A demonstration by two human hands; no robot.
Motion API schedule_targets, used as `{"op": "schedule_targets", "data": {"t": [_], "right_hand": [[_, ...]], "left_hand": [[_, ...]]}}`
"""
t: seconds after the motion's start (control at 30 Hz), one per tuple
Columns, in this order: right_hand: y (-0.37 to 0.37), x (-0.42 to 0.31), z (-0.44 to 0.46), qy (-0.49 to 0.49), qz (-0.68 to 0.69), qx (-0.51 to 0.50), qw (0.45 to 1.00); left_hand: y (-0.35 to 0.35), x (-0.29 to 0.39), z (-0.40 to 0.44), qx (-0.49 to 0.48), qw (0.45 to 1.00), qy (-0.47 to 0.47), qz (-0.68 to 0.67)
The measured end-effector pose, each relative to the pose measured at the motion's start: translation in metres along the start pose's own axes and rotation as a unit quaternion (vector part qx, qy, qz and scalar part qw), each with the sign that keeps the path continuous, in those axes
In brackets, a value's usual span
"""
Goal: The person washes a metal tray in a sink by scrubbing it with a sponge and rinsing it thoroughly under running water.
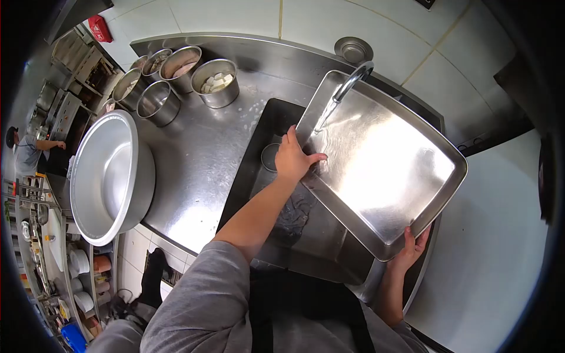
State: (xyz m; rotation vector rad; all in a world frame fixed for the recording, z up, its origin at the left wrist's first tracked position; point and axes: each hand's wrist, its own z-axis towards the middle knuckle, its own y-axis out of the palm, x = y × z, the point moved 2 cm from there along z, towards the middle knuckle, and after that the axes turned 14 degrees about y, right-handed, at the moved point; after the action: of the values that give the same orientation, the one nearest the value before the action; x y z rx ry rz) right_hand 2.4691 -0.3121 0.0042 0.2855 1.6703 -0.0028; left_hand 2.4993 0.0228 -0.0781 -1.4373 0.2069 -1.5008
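Observation:
A shallow rectangular metal tray is held tilted over the dark sink. My left hand grips its left edge, thumb over the rim and the other fingers along or behind the side. At the lower right corner, my right hand clasps the rim, with part of the hand hidden beneath the tray. Water runs from the curved faucet onto the tray's upper left part and spreads over the metal. Below, a round cup-like piece and some water show in the sink.
Several round metal pots stand at the back left of the steel counter; one pot holds white blocks. A large metal basin sits at the counter's left end. Farther left, a person stands near kitchen equipment. A pale surface lies right.

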Motion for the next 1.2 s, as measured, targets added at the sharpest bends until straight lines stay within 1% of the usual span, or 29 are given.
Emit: {"op": "schedule_targets", "data": {"t": [0.03,0.1,0.23,0.3,0.37,0.43,0.5,0.57,0.63,0.67,0.73,0.83,0.97,1.03,1.13,1.2], "right_hand": [[0.001,0.000,-0.001,-0.001,-0.001,-0.001,1.000],[0.002,0.001,-0.004,0.011,0.016,-0.006,1.000],[0.000,0.005,-0.008,0.005,0.007,0.003,1.000],[-0.001,0.004,-0.008,0.000,0.007,-0.016,1.000],[-0.004,0.007,-0.007,-0.001,0.007,-0.009,1.000],[-0.004,0.006,-0.008,-0.004,0.007,-0.002,1.000],[0.000,0.002,-0.012,-0.012,-0.008,0.012,1.000],[0.004,0.002,-0.015,-0.017,0.003,-0.001,1.000],[0.004,0.003,-0.018,-0.021,0.013,-0.012,1.000],[0.004,0.004,-0.019,-0.028,0.011,-0.019,0.999],[0.003,0.004,-0.021,-0.034,0.007,-0.024,0.999],[0.007,0.003,-0.025,-0.043,-0.003,-0.029,0.999],[0.014,-0.001,-0.030,-0.048,-0.018,-0.028,0.998],[0.015,0.000,-0.031,-0.055,-0.023,-0.028,0.998],[0.014,0.003,-0.029,-0.053,-0.024,-0.027,0.998],[0.013,0.005,-0.027,-0.057,-0.034,-0.030,0.997]], "left_hand": [[0.000,-0.001,0.003,0.001,1.000,0.000,-0.001],[0.000,-0.009,0.006,0.018,0.999,-0.024,-0.044],[-0.006,-0.008,0.003,0.042,0.999,0.002,-0.026],[-0.012,-0.002,0.001,0.050,0.998,0.017,-0.017],[-0.014,-0.001,0.000,0.059,0.998,0.032,-0.010],[-0.014,-0.005,0.003,0.032,0.998,0.020,-0.047],[-0.008,-0.012,0.003,0.041,0.997,0.028,-0.057],[-0.008,-0.012,0.002,0.049,0.996,0.036,-0.067],[-0.011,-0.006,-0.001,0.026,0.996,-0.010,-0.082],[-0.013,-0.003,-0.002,0.026,0.996,-0.010,-0.082],[-0.015,0.002,-0.005,0.016,0.999,-0.034,-0.036],[-0.005,-0.008,-0.006,0.011,0.999,-0.050,-0.015],[-0.010,0.000,-0.009,0.013,0.999,-0.047,-0.007],[-0.010,0.003,-0.008,-0.001,0.997,-0.071,0.005],[0.006,-0.015,-0.006,0.007,0.998,-0.062,0.020],[-0.003,-0.004,-0.007,0.000,0.998,-0.065,0.017]]}}
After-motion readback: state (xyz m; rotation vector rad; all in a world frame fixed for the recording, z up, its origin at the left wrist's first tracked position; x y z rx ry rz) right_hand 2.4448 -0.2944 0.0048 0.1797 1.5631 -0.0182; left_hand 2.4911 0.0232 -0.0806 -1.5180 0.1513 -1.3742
